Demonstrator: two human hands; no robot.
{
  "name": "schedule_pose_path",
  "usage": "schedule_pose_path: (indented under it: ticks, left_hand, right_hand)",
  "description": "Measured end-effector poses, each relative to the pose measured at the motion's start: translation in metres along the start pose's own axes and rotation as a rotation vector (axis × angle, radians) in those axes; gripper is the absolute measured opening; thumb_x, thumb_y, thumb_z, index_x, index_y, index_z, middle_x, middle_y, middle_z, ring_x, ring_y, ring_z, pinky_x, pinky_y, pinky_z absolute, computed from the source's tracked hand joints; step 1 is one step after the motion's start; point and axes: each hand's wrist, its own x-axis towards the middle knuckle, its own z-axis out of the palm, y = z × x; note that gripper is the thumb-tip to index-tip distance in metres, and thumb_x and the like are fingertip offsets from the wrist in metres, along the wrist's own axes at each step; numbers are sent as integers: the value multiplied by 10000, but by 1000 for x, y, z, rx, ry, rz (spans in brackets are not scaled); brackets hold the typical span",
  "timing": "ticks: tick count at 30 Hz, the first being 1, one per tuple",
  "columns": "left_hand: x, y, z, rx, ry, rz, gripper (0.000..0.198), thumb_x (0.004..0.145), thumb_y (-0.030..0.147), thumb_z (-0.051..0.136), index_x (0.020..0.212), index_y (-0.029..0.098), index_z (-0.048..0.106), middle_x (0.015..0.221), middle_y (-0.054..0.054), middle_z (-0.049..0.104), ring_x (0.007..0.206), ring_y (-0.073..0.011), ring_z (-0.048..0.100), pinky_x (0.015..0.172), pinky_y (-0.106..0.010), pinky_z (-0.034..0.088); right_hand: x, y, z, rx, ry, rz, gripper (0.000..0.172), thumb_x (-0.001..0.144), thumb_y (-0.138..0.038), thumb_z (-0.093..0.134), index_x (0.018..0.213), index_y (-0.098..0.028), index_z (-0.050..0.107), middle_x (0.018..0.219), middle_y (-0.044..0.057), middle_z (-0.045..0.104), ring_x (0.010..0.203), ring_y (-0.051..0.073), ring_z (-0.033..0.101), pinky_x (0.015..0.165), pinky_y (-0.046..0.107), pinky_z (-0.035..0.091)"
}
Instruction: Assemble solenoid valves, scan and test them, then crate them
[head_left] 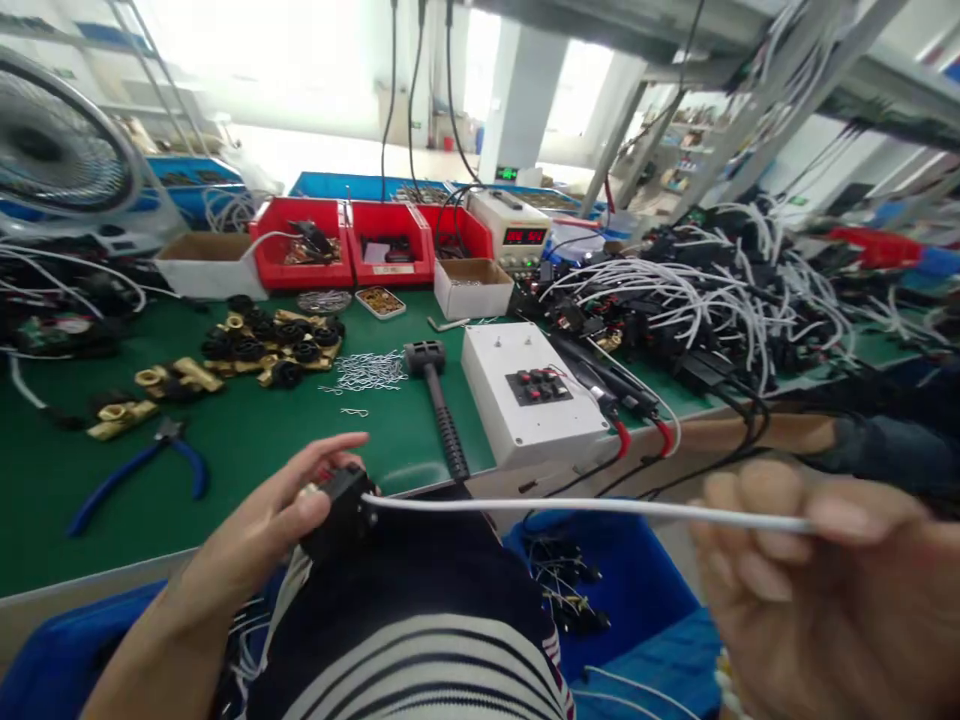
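Observation:
My left hand [289,510] is closed around a small black device [341,515] just off the table's front edge. A white cable [525,505] runs out of the device, stretched nearly straight to the right. Its other end is pinched between the thumb and fingers of my right hand [810,570], which is close to the camera and somewhat blurred. Behind the left hand, blue-handled pliers [169,450] lie spread on the green table [390,430]. A black hammer [439,405] and a pile of metal clips [367,370] lie beyond.
A white box with switches [510,440] stands at the table edge, two black tools [600,385] beside it. Brass fittings [274,345] lie at left. Red bins [304,270] and a power supply [510,215] stand behind. White-cabled devices [675,290] heap at right. A blue crate [645,560] sits below.

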Motion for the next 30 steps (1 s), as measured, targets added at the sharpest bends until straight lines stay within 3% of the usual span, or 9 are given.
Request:
schedule_pose_path:
  ticks: [3, 11, 14, 17, 19, 22, 24, 26, 30]
  left_hand:
    - [19, 1, -27, 256, 180, 80, 649, 791, 627, 674, 1290, 225, 570, 1215, -90, 587, 1083, -276, 614, 889, -371, 558]
    - [32, -33, -58, 884, 269, 402, 365, 920, 372, 554, 1197, 149, 636, 1499, -136, 457, 1437, -456, 339, 1143, -656, 324]
    - [12, -12, -28, 779, 332, 489, 379, 960, 369, 542, 1253, 136, 601, 1520, -164, 425, 1443, -415, 351, 1171, -625, 308]
    - [-8, 20, 27, 486, 163, 558, 302, 1010, 399, 483, 1249, 257, 600, 1384, -48, 575, 1256, -220, 583, 1053, -366, 516]
    - [-16, 34, 60, 440, 23, 726, 254, 1011, 347, 494, 1207, 249, 623, 1342, -40, 622, 1244, -194, 598, 1040, -310, 524]
    - [-20, 43, 80, 417, 2, 782, 196, 1020, 212, 447, 1061, 195, 638, 1099, -35, 725, 1051, -152, 690, 996, -250, 532]
    - [-21, 43, 78, 396, 35, 725, 188, 1030, 204, 433, 1044, 188, 620, 976, -26, 728, 890, -121, 711, 833, -171, 558]
    - [-23, 42, 71, 387, 61, 680, 176, 1038, 235, 444, 1089, 199, 608, 956, -21, 723, 828, -110, 709, 706, -142, 544]
    - [-30, 44, 65, 446, 67, 651, 287, 1049, 332, 446, 1272, 194, 562, 1004, -34, 741, 857, -137, 723, 673, -176, 542]
  right_hand:
    - [-8, 27, 20, 39, -139, 110, 240, 940, -449, 657, 877, -252, 777, 666, 21, 639, 520, 104, 552, 466, 210, 437]
    - [-27, 96, 37, 44, -442, 458, 292, 957, -433, 641, 958, -161, 749, 786, 39, 688, 637, 88, 610, 625, 208, 489]
    - [-30, 101, 44, -12, -448, 553, 305, 929, -441, 666, 953, -145, 736, 770, 26, 660, 624, 82, 587, 614, 203, 477]
    - [-34, 105, 51, -45, -503, 541, 264, 903, -387, 678, 1030, -159, 720, 815, 27, 664, 697, 113, 606, 679, 237, 511]
    - [-35, 107, 51, -127, -581, 463, 199, 897, -341, 652, 977, -172, 719, 854, 30, 675, 796, 146, 625, 770, 275, 524]
    - [-32, 111, 35, -257, -730, 531, 214, 910, -347, 597, 873, -172, 714, 860, 36, 700, 838, 176, 656, 807, 300, 525]
    - [-26, 117, 10, -439, -580, 607, 219, 864, -375, 653, 886, -167, 718, 780, 31, 697, 755, 188, 667, 727, 297, 527]
    - [-16, 126, -23, -676, -210, 546, 288, 792, -389, 723, 971, -165, 707, 713, 15, 654, 690, 196, 638, 655, 297, 500]
    - [6, 155, -85, -803, 197, 436, 599, 813, -505, 663, 1274, -136, 556, 730, -17, 543, 630, 188, 549, 603, 314, 452]
